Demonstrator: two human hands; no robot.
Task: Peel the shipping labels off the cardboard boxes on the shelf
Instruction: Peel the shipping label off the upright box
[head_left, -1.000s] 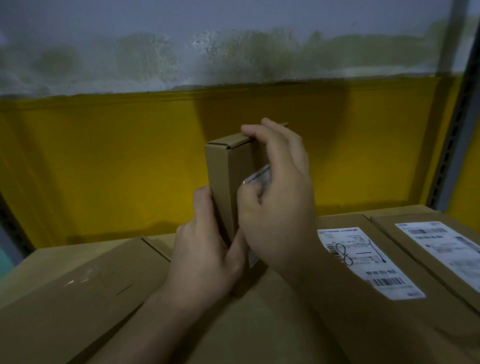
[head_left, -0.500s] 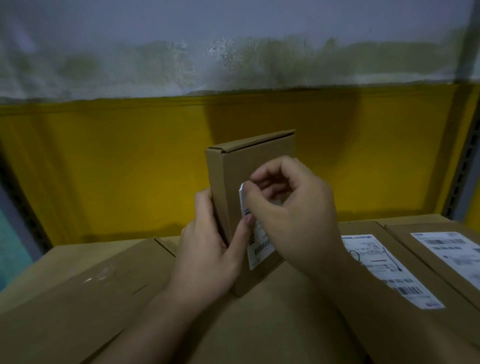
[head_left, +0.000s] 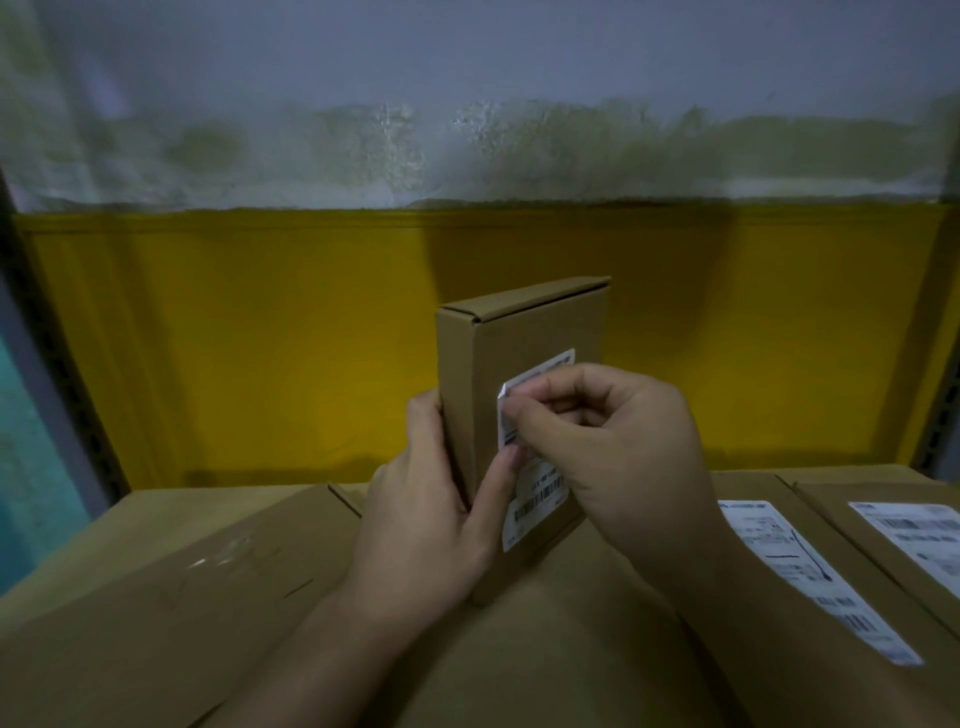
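Pinching lifted top-left corner of label (head_left: 537, 499) with right hand (head_left: 618, 441); gripping upright box (head_left: 535, 332) with left hand (head_left: 431, 530). Stuck part below pinch, long axis vertical; likely peel downward.

A small cardboard box (head_left: 524, 374) stands upright on larger boxes (head_left: 571, 649). The left hand (head_left: 431, 525) grips its narrow side. The right hand (head_left: 608, 441) pinches the lifted top-left corner of its white label (head_left: 540, 499). 2 more labels (head_left: 795, 566) lie flat at right.

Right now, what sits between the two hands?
The small upright box, in the head view: left hand grips its side, right hand pinches its label's lifted corner.
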